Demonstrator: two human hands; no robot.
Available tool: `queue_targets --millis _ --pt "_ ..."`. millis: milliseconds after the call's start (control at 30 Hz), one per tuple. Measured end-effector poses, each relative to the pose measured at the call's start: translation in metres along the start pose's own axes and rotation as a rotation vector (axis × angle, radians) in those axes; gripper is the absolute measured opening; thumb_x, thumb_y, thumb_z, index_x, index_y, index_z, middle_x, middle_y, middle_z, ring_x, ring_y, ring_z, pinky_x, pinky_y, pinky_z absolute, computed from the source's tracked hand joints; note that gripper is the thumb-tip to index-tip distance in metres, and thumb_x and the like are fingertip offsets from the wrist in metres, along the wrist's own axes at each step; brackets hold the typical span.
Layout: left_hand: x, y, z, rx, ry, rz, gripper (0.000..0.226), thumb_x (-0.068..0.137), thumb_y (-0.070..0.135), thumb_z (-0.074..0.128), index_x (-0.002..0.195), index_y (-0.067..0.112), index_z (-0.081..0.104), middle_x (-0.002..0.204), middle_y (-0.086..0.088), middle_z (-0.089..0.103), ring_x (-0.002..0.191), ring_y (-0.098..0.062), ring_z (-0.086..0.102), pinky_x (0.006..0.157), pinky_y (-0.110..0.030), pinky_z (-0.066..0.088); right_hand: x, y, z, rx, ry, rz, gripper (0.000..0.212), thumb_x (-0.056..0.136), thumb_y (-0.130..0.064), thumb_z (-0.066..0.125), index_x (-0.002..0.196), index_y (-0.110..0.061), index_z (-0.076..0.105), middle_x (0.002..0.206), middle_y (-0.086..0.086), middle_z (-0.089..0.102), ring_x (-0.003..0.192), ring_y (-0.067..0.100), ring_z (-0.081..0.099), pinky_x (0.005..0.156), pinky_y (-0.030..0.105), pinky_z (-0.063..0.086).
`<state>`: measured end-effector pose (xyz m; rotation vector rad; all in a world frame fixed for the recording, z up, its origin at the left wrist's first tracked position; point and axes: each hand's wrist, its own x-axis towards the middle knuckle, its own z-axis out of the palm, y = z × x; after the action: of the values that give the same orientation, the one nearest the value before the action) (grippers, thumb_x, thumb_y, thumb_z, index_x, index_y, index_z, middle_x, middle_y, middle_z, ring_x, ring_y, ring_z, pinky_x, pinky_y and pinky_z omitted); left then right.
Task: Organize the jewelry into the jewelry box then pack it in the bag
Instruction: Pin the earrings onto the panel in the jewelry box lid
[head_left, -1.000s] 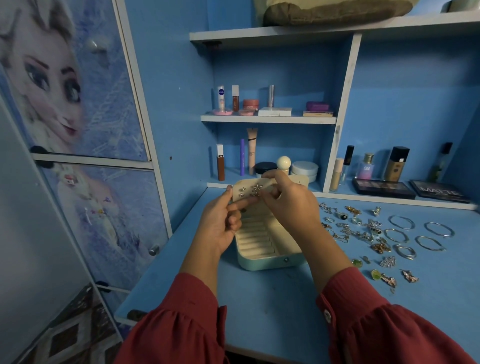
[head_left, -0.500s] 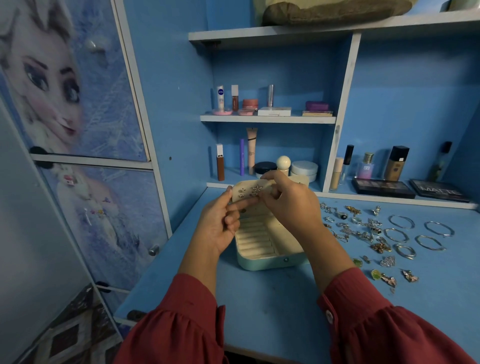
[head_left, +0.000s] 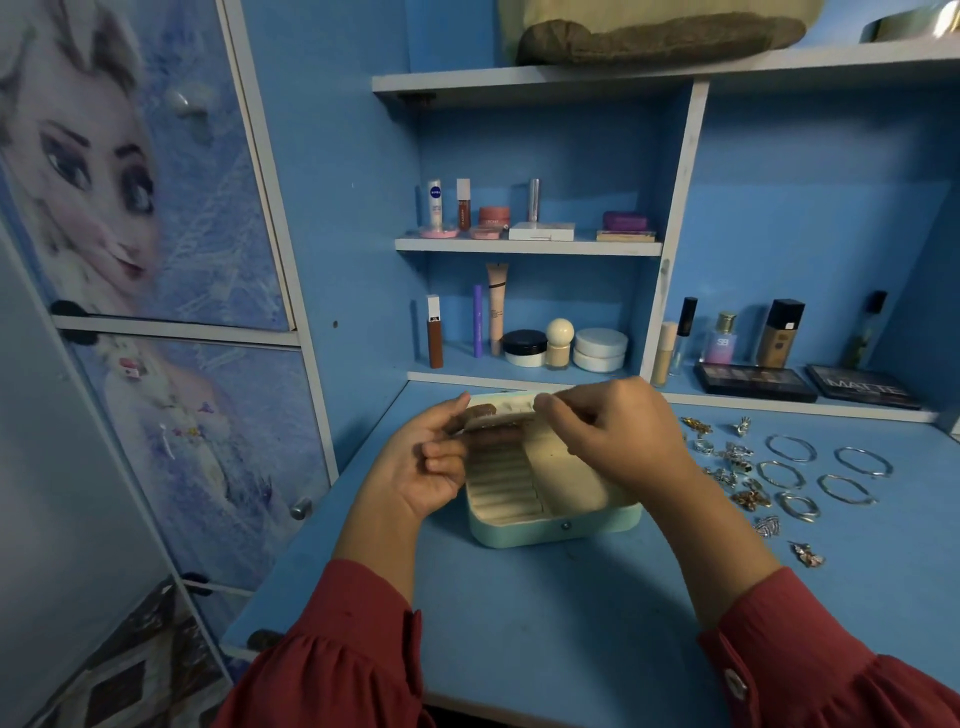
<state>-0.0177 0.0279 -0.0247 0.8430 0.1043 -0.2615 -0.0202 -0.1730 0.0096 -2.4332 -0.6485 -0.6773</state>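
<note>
I've tipped the earring panel (head_left: 501, 413) down flat over the box (head_left: 550, 527); its studs no longer face me, and both my hands (head_left: 431, 467) (head_left: 618, 431) hold it lower.

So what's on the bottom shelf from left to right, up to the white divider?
Brown tube → purple stick → beige tube → black-lidded jar → round-topped bottle → white jars.

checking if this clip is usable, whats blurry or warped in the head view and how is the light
Head view: both hands, left and right, and the cream earring panel they pinch over the mint-green jewelry box are motion-smeared; wide-angle distortion bows the white shelf edges; light is dim and bluish, without harsh glare; the small silver jewelry pieces lack fine detail.
</note>
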Motion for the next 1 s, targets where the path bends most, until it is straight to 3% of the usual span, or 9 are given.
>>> queue_targets --millis 67,100,233,300,433,567,633,800,1000 --pt "-0.003 0.000 0.001 0.057 0.034 -0.010 0.018 0.083 0.018 0.060 0.092 0.002 0.062 0.053 0.001 0.055 0.021 -0.004 0.031 0.025 -0.007 0.022 -0.006 0.000 -0.006 0.029 -0.071 0.022 0.050 0.092 -0.049 0.047 0.048 -0.027 0.049 0.052 0.005 0.061 0.051 0.019 0.054 0.054 0.035 0.045" --pt "-0.005 0.000 0.003 0.070 0.048 -0.016 0.013 0.083 0.013 0.059 0.091 0.003 0.062 0.047 0.005 0.049 0.021 -0.004 0.031 0.025 -0.007 0.021 -0.008 0.001 -0.010 0.112 -0.103 0.068 0.048 0.093 -0.046 0.051 0.050 -0.026 0.054 0.052 0.004 0.062 0.049 0.018 0.055 0.055 0.034 0.046" --pt "-0.007 -0.001 0.002 0.162 0.043 -0.056 0.015 0.090 -0.001 0.050 0.089 0.008 0.061 0.040 0.008 0.040 0.021 -0.002 0.029 0.025 -0.007 0.020 -0.014 0.012 -0.031 0.631 -0.037 0.253 0.025 0.094 -0.031 0.054 0.081 -0.022 0.075 0.053 0.009 0.062 0.045 0.016 0.052 0.054 0.031 0.046" --pt "-0.007 -0.001 0.000 0.247 0.040 -0.066 0.019 0.091 -0.004 0.049 0.090 0.009 0.061 0.043 0.007 0.041 0.022 -0.001 0.027 0.025 -0.008 0.019 -0.014 0.028 -0.040 0.679 0.014 0.262 0.022 0.095 -0.027 0.054 0.088 -0.019 0.074 0.055 0.011 0.063 0.045 0.021 0.051 0.052 0.033 0.046" --pt "-0.006 -0.002 0.001 0.348 0.062 -0.036 0.022 0.089 -0.008 0.049 0.089 0.010 0.061 0.048 0.006 0.043 0.024 0.000 0.025 0.027 -0.010 0.018 -0.017 0.067 -0.053 0.440 -0.117 0.351 0.010 0.090 -0.023 0.064 0.094 -0.027 0.072 0.070 0.000 0.068 0.054 0.015 0.056 0.056 0.030 0.048" --pt "-0.004 -0.005 0.001 0.372 0.099 0.005 0.026 0.087 -0.013 0.048 0.086 0.011 0.060 0.046 0.006 0.039 0.025 -0.001 0.024 0.027 -0.011 0.018 -0.022 0.094 -0.058 0.160 -0.405 0.398 0.012 0.079 -0.023 0.076 0.079 -0.035 0.075 0.083 -0.009 0.071 0.079 0.014 0.065 0.075 0.033 0.054" --pt "-0.002 -0.006 0.001 0.366 0.111 0.018 0.027 0.086 -0.014 0.049 0.085 0.011 0.061 0.047 0.006 0.038 0.025 -0.001 0.024 0.027 -0.011 0.018 -0.023 0.099 -0.055 0.087 -0.481 0.413 0.012 0.076 -0.024 0.078 0.074 -0.035 0.075 0.082 -0.014 0.071 0.083 0.009 0.065 0.077 0.029 0.053" --pt "-0.004 -0.005 0.001 0.396 0.111 0.018 0.028 0.086 -0.014 0.048 0.086 0.011 0.060 0.046 0.007 0.041 0.025 -0.001 0.024 0.027 -0.010 0.018 -0.023 0.098 -0.045 -0.006 -0.513 0.394 0.006 0.077 -0.027 0.076 0.080 -0.032 0.077 0.084 -0.016 0.068 0.075 0.002 0.059 0.063 0.019 0.045" --pt "-0.006 -0.002 0.000 0.426 0.133 0.041 0.028 0.087 -0.014 0.046 0.086 0.011 0.059 0.046 0.007 0.041 0.025 -0.001 0.023 0.027 -0.010 0.018 -0.024 0.094 -0.037 -0.080 -0.487 0.337 0.009 0.080 -0.027 0.071 0.077 -0.034 0.075 0.081 -0.020 0.065 0.079 0.004 0.061 0.075 0.028 0.054"
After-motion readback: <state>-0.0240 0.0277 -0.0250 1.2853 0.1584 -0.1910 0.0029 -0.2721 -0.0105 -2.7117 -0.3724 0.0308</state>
